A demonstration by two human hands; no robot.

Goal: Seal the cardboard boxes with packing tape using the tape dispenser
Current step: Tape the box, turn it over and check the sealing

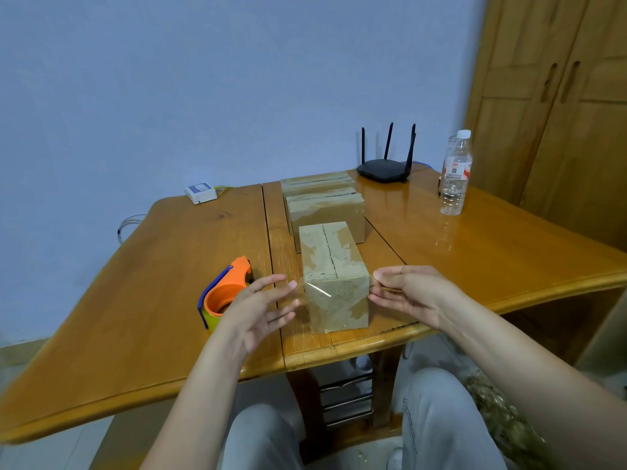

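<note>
Fingers of left hand point(263, 308) spread loose, right hand point(405, 293) pinching something amber, tape strip stretched between over near box point(334, 279) at table point(475, 252) edge; dispenser point(225, 293) idle left; advise lowering centred, then smoothing.

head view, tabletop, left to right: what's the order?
white adapter → tape dispenser → left hand → near box → right hand → water bottle

Glossy wooden table point(475, 252); matt cardboard box point(334, 276), seemingly clear-taped.
</note>
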